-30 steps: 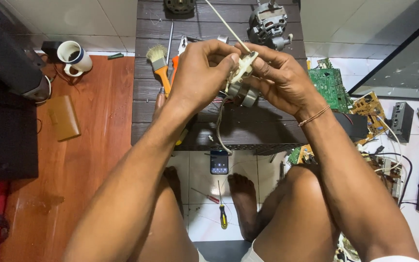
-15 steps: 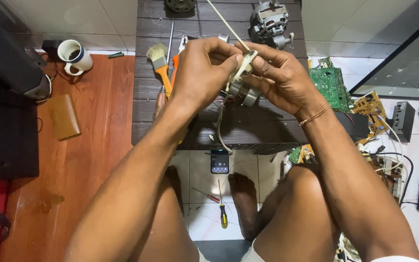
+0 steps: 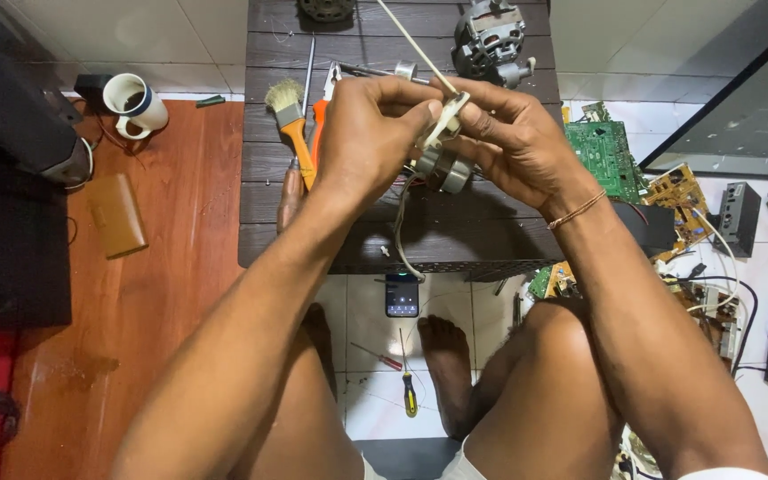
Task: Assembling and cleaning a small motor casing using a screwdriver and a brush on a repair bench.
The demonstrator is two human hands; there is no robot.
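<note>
My left hand (image 3: 371, 133) and my right hand (image 3: 513, 138) meet above a dark slatted wooden table (image 3: 491, 227), both gripping a small grey motor part (image 3: 442, 169) with a cream plastic piece (image 3: 442, 120) on top. A thin pale rod (image 3: 406, 44) runs up and away from it. A wire (image 3: 399, 236) hangs down from the part toward the table's front edge. My fingers hide most of the part.
On the table lie a paintbrush with an orange handle (image 3: 292, 129), pliers (image 3: 324, 107) and a larger motor (image 3: 489, 40). Green circuit boards (image 3: 606, 156) lie at right, a mug (image 3: 135, 105) at left. On the floor are a phone (image 3: 402, 295) and screwdrivers (image 3: 409, 391) between my feet.
</note>
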